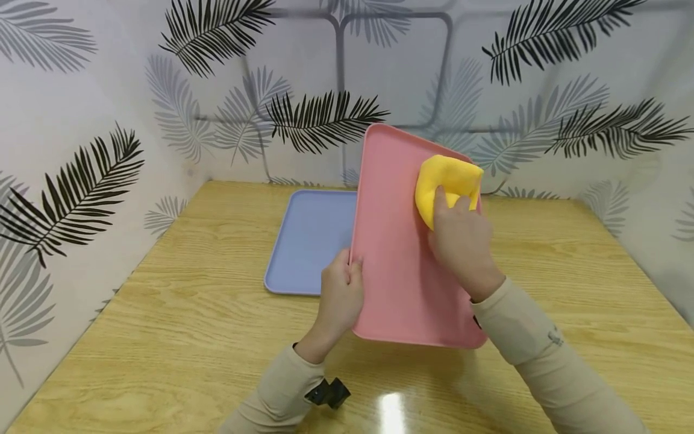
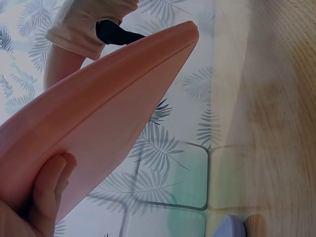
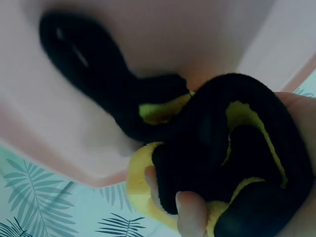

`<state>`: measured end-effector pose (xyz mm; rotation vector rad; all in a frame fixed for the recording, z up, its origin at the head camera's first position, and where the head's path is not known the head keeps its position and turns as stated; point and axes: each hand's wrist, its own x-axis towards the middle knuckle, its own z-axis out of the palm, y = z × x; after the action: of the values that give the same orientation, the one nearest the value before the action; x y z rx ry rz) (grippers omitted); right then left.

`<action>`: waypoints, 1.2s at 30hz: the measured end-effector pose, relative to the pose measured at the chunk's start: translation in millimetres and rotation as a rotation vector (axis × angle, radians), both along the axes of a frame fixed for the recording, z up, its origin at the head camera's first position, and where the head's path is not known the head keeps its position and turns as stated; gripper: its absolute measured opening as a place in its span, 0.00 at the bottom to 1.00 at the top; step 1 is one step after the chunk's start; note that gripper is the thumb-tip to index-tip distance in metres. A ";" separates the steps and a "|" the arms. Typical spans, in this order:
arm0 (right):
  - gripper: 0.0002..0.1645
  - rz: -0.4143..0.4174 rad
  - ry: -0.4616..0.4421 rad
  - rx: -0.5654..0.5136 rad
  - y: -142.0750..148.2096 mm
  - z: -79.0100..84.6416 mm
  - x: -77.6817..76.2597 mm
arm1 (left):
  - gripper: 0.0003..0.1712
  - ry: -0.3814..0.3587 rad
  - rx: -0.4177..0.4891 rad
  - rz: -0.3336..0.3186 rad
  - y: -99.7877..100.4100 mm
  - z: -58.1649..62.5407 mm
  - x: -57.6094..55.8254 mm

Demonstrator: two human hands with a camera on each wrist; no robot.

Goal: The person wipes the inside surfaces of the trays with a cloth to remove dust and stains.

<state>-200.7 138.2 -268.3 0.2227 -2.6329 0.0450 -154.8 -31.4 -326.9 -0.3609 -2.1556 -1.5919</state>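
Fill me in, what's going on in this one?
A person's left hand grips the edge of a pink tray, holding it tilted up off the wooden table. The right hand holds a bunched yellow-and-black cloth against its inside face. Behind, a blue tray lies flat, partly hidden.

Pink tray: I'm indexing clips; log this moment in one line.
left hand: grips tilted pink tray | right hand: holds yellow cloth against it | blue tray: on table
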 end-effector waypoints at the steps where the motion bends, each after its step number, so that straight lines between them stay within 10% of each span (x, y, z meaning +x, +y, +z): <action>1: 0.33 -0.022 -0.019 0.002 0.9 -0.1 -0.2 | 0.06 0.002 -0.003 0.004 -0.2 0.5 0.0; 10: 0.27 -0.114 -0.096 -0.037 10.3 -1.8 -3.7 | 0.07 0.013 -0.005 -0.007 -3.1 5.4 0.9; 23: 0.30 -0.019 -0.169 -0.051 9.6 0.6 -3.6 | 0.07 -0.004 -0.002 -0.004 -0.4 1.7 0.8; 36: 0.31 0.132 0.025 0.003 -22.0 2.9 9.1 | 0.06 -0.005 -0.042 -0.011 6.6 -2.5 2.7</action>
<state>-191.7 116.3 -265.4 0.3954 -2.5897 0.0827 -152.1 -24.9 -329.4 -0.3825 -2.1974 -1.5564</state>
